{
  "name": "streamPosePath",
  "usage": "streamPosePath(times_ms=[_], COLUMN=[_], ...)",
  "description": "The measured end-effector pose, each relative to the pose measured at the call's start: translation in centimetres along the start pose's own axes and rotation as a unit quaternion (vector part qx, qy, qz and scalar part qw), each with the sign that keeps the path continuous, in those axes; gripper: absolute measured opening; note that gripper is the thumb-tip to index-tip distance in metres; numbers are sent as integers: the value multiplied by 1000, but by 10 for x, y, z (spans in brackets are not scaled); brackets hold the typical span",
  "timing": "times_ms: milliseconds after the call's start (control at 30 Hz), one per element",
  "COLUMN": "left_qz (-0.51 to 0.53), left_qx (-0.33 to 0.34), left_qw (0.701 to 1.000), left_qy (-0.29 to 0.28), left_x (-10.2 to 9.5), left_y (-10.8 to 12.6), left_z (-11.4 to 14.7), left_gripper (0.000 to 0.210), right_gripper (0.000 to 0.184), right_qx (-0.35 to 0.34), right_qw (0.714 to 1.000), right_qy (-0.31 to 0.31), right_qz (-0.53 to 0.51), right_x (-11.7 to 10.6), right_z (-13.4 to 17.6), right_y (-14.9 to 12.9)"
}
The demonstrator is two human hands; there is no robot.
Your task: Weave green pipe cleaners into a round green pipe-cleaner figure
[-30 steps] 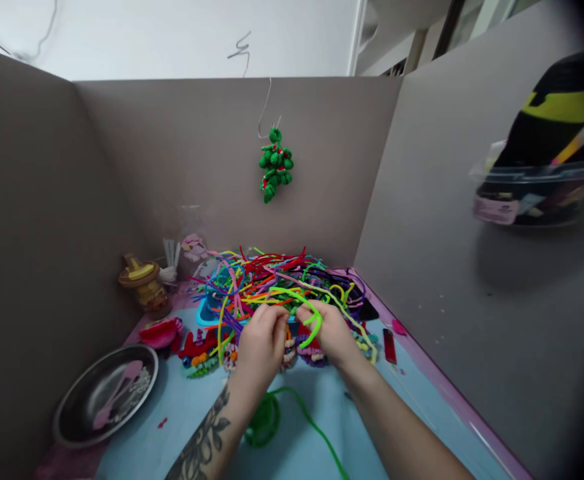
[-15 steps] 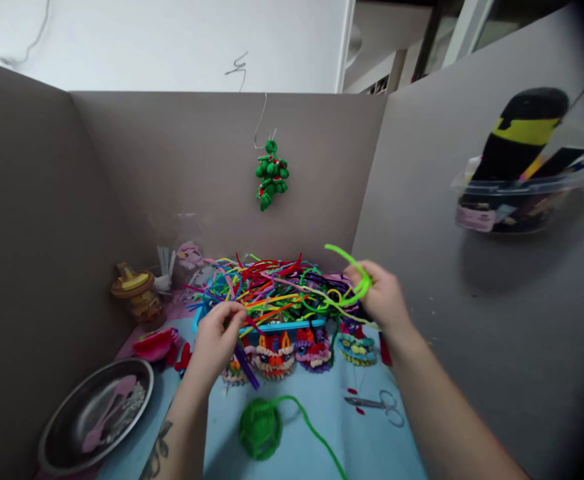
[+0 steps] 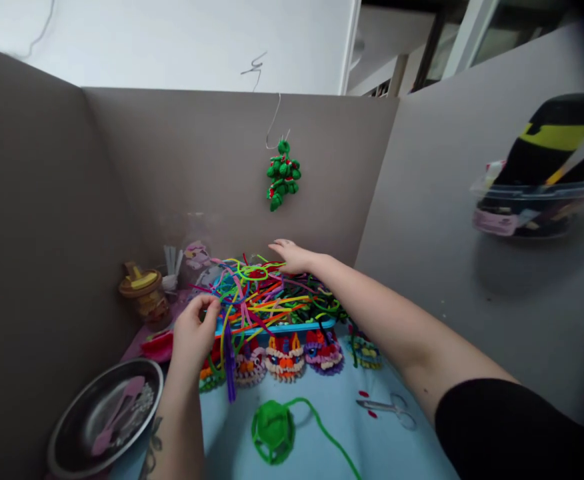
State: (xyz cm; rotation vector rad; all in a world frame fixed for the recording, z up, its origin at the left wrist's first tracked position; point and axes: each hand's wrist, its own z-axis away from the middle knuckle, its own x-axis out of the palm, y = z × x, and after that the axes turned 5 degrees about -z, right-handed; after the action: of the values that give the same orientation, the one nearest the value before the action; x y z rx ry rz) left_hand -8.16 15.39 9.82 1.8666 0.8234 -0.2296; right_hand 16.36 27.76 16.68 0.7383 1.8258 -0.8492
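Note:
A heap of many-coloured pipe cleaners (image 3: pixel 277 303) fills a blue tray (image 3: pixel 297 327) at the middle of the table. My left hand (image 3: pixel 195 330) is closed in a pinch at the tray's left edge; whether anything is between its fingertips I cannot make out. Purple pipe cleaners (image 3: pixel 229 367) hang over the front edge beside it. Over the back of the heap reaches my right hand (image 3: pixel 295 258), fingers stretched out. Lime-green pipe cleaners (image 3: pixel 253 272) lie on top, just left of its fingertips. Nearer me sits a green crocheted piece (image 3: pixel 273 432) with a trailing strand.
Several colourful crocheted faces (image 3: pixel 285 360) line the tray's front. Scissors (image 3: pixel 389 405) lie at right. A metal bowl (image 3: pixel 62 427) holding a pink spoon and small pale bits stands at left. A green ornament (image 3: pixel 283 177) hangs on the back panel; a clear bin (image 3: pixel 532 193) is on the right panel.
My right hand has moved left and away from me across the heap, and its fingers have opened. The lime-green pipe cleaners it held now lie on the heap. My left hand has shifted slightly left.

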Motion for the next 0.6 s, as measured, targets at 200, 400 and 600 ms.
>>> streamPosePath(times_ms=[200,400,600], left_qz=[60,37,44], left_qx=[-13,27,23], left_qw=[997,996,998], left_qy=[-42,-75,-36], left_x=[12,21,1], left_y=[7,25,30], left_z=[2,12,15], left_gripper=[34,36,38], right_gripper=[16,19,16], right_qx=[118,205,166], right_qw=[992,970,974], right_qy=[-47,-81,52], right_qz=[4,105,-146], right_x=[15,52,29], right_z=[79,141,142], right_y=[18,18,22])
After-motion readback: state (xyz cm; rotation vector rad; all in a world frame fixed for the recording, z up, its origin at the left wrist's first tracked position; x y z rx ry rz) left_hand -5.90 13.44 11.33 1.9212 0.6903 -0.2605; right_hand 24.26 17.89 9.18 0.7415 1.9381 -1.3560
